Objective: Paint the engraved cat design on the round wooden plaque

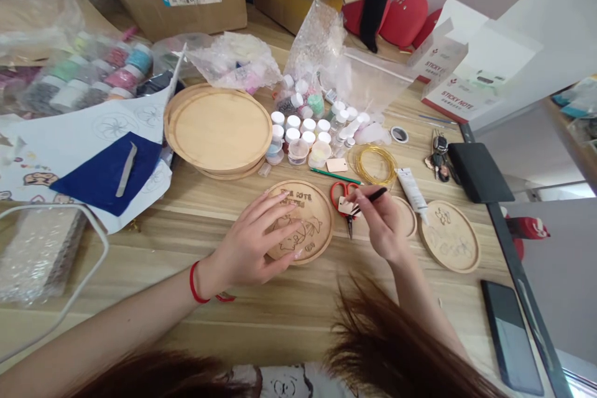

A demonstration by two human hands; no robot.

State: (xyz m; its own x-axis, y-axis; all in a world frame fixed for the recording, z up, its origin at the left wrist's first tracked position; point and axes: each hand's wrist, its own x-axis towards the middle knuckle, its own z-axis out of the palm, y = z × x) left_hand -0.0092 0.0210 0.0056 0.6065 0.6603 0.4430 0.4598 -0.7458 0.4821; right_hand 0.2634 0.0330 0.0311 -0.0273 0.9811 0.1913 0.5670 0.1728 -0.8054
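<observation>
My left hand (256,239) lies with its fingers spread over a round wooden plate (321,224) that bears line drawings and lettering. My right hand (382,224) pinches slim black tweezers (373,195) just right of that plate. The tweezers' tips are above a small pale tag (346,206), which overlaps red-handled scissors (336,191). Partly behind my right hand sits another round wooden plate (409,217). A third plate (471,242) with faint drawings lies farther right, touched by the nozzle of a white tube (411,191).
Stacked wooden plates (219,130), white-lidded jars (308,137) and a gold wire coil (377,165) stand behind my hands. Silver tweezers (125,171) rest on blue cloth (100,168) at left. A phone (510,336) lies at the right edge, and a white cable (88,280) curves at left.
</observation>
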